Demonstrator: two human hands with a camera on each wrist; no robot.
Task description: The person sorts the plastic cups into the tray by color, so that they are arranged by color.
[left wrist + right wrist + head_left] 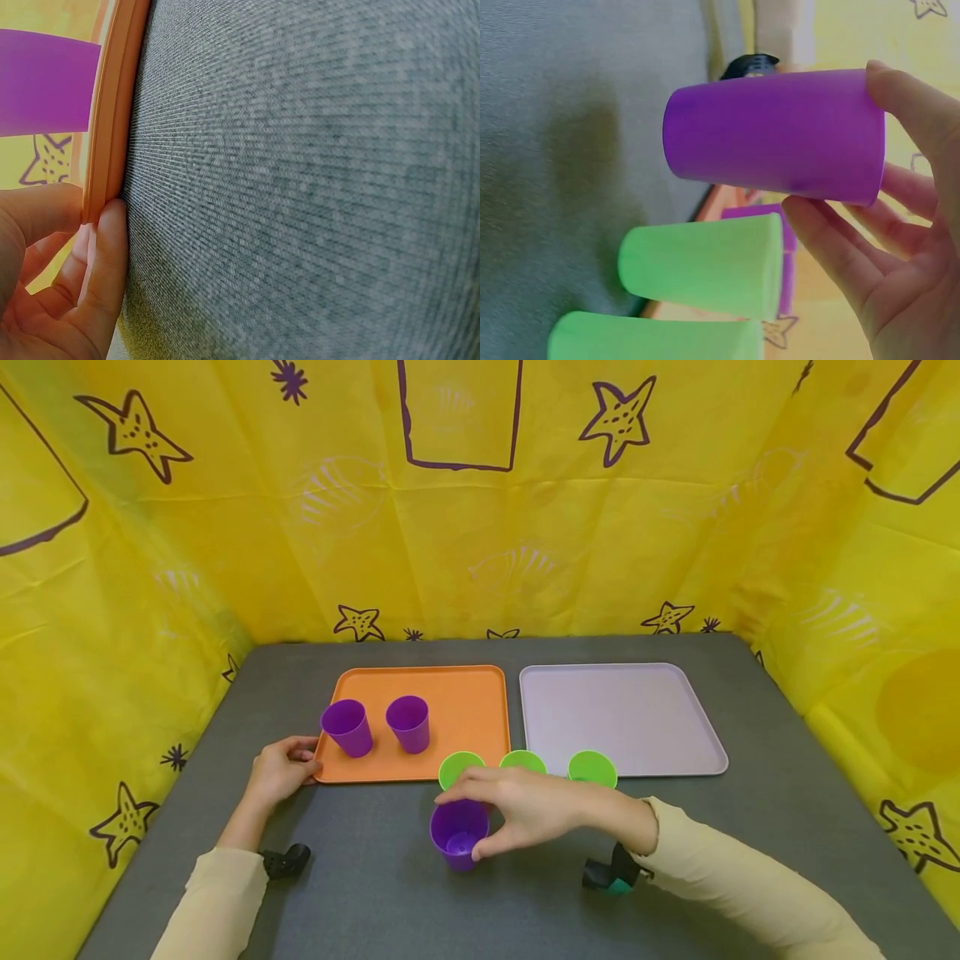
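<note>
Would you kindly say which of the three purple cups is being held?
The purple cup gripped by the right hand, off the orange tray; the other two purple cups both stand on that tray.

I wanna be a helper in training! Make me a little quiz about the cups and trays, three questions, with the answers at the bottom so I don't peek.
1. How many purple cups stand on the orange tray?
2. True or false: the right hand is holding a green cup.
3. What is the left hand pinching?
A) the edge of the lilac tray
B) the edge of the orange tray
C) the rim of a green cup

Key:
1. Two.
2. False; it holds a purple cup.
3. B.
</note>
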